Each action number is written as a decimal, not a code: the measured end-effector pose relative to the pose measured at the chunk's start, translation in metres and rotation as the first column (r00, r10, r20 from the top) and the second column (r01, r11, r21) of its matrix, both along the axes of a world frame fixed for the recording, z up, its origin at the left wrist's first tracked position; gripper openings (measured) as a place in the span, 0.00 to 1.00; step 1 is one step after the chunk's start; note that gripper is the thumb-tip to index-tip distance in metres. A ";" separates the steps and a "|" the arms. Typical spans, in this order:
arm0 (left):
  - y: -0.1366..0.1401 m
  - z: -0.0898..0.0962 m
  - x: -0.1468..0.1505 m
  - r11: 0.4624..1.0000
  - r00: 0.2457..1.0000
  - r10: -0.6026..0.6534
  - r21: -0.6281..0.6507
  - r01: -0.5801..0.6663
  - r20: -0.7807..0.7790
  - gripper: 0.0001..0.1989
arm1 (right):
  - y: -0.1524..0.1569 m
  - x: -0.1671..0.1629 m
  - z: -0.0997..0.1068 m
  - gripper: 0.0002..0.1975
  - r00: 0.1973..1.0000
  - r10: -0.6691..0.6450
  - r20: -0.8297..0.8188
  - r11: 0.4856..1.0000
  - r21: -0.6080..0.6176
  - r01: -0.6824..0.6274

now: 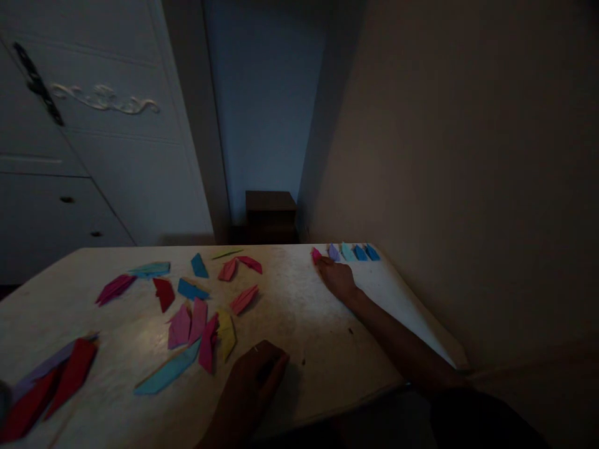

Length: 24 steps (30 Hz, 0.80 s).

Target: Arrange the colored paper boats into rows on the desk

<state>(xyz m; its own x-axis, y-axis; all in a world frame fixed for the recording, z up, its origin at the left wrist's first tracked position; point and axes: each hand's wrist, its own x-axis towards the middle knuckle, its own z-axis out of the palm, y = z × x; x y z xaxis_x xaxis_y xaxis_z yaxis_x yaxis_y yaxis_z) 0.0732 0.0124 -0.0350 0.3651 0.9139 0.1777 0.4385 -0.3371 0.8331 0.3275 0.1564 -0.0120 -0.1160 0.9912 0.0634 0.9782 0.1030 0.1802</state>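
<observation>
At the far right of the table, the fingertips of my right hand (337, 279) are closed on a small pink folded paper piece (316, 254). It forms the left end of a row with a lilac folded paper (334, 252), a pale blue one (347, 252) and two blue ones (365, 252). My left hand (258, 377), with a ring on one finger, rests curled near the front edge, with nothing visible in it. Nearest to it lie a yellow folded paper (226, 333), a magenta one (208, 344) and a long light blue one (169, 369).
More folded papers are scattered over the table's left half, among them a red piece (163, 294) and larger red pieces (72, 374). The pale table (290, 312) meets a wall (444, 187) on the right. A white cabinet (121, 174) and a brown box-like unit (270, 201) stand beyond.
</observation>
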 end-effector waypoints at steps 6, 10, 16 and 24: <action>0.001 0.003 0.000 1.000 1.000 0.005 -0.031 -0.005 -0.010 0.16 | -0.001 -0.002 0.000 0.21 0.995 -0.097 -0.019 0.995 0.002 0.097; -0.001 0.005 0.000 0.998 1.000 0.020 -0.052 -0.019 0.002 0.17 | 0.000 0.001 0.004 0.22 0.992 -0.114 -0.052 0.993 -0.014 0.113; 0.000 0.004 0.000 0.998 1.000 0.014 -0.055 -0.014 0.009 0.17 | -0.004 0.005 0.010 0.25 0.989 -0.094 -0.112 0.995 -0.028 0.092; 0.000 0.007 -0.001 0.998 0.999 0.040 -0.049 -0.041 -0.020 0.17 | -0.018 -0.003 0.018 0.24 0.987 -0.053 -0.151 0.997 -0.065 0.043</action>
